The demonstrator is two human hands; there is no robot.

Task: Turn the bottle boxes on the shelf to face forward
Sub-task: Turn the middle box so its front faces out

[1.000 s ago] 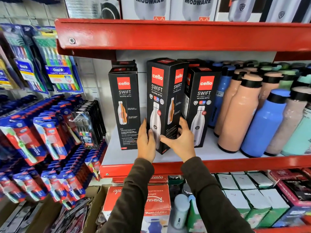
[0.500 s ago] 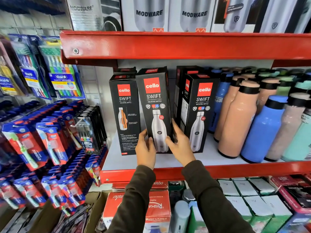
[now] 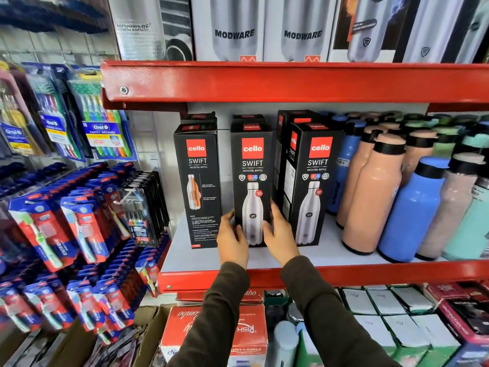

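Middle box was squared forward near shelf front edge | clasped by left hand, right hand | left box remained side-on.

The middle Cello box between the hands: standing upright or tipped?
Upright. The middle box stands squarely on the shelf, front panel forward, left hand and right hand at its lower sides.

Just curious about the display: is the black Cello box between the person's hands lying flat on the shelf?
No: the black Cello Swift box stands upright on the white shelf, left hand and right hand gripping its lower sides.
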